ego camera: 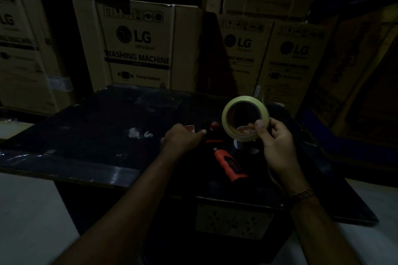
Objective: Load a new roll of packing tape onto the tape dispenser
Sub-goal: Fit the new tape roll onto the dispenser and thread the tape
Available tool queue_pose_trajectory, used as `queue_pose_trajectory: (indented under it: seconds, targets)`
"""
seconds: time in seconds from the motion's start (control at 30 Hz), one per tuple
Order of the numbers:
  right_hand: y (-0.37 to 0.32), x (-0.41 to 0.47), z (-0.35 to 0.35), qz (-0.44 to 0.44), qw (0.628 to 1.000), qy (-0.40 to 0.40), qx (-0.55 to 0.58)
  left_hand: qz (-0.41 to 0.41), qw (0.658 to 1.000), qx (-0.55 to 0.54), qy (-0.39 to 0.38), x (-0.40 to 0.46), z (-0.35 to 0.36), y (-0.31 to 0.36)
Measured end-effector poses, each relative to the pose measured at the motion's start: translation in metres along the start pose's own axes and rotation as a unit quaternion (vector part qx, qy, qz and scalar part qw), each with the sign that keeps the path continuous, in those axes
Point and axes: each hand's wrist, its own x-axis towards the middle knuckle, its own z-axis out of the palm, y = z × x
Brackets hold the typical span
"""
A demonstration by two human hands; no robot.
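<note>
tape roll (245, 117), pale and translucent, was held upright above the dark table (97, 127), its open core facing the camera. right hand (275, 146) gripped it at the lower rim, thumb (260, 126) pressed on the near face and fingers curled through the core. it looked light and stiff, a cardboard-cored ring that should not deform; the outer wound face was likely slick, so the rim-and-core pinch seemed the safest hold, and a loose end, if any, could not be made out in the gloom.

just below and to the left lay the tape dispenser (230, 164), orange handle toward the person, its darker head (213, 133) toward the far side and hard to read. left hand (183, 137) rested at that head, fingers curled over it and forefinger stretched toward a small red knob; whether it truly gripped the frame i could not tell. roll and dispenser were apart, the roll not yet seated on the hub.

behind the table stood cardboard boxes (137, 49) printed with washing machine labels. a beaded bracelet (301, 194) circled the right wrist.
</note>
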Motion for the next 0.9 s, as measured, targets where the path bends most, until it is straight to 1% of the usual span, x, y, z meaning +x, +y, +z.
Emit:
queue_pose_trajectory:
  seconds: [0.07, 0.13, 0.2, 0.3, 0.4, 0.53, 0.67, 0.77, 0.9]
  targets:
    - [-0.001, 0.0, 0.0, 0.01, 1.0, -0.006, 0.01, 0.024, 0.998, 0.048, 0.019, 0.002, 0.002, 0.004]
    - [0.0, 0.001, -0.001, 0.016, 1.0, -0.011, 0.003, 0.063, 0.995, 0.06, 0.05, 0.003, 0.007, 0.002]
    - [-0.001, 0.003, -0.004, 0.022, 0.999, -0.022, -0.013, 0.103, 0.991, 0.042, 0.077, 0.001, 0.012, -0.001]
    - [-0.006, 0.005, -0.009, 0.018, 0.996, -0.061, -0.062, 0.139, 0.985, -0.023, 0.096, -0.001, 0.015, -0.006]
    - [-0.016, 0.008, -0.011, 0.008, 0.988, -0.106, -0.113, 0.169, 0.978, -0.087, 0.085, -0.003, 0.013, -0.006]
    - [-0.027, 0.015, -0.015, 0.003, 0.983, -0.122, -0.135, 0.215, 0.964, -0.136, 0.071, -0.006, 0.007, -0.003]
    - [-0.042, 0.024, -0.015, 0.006, 0.984, -0.136, -0.114, 0.291, 0.942, -0.154, 0.059, -0.012, -0.002, 0.009]
    - [-0.051, 0.029, -0.011, 0.005, 0.984, -0.143, -0.102, 0.347, 0.922, -0.158, 0.065, -0.017, -0.007, 0.018]
    - [-0.061, 0.03, -0.01, 0.022, 0.986, -0.142, -0.083, 0.379, 0.908, -0.168, 0.06, -0.021, -0.009, 0.023]
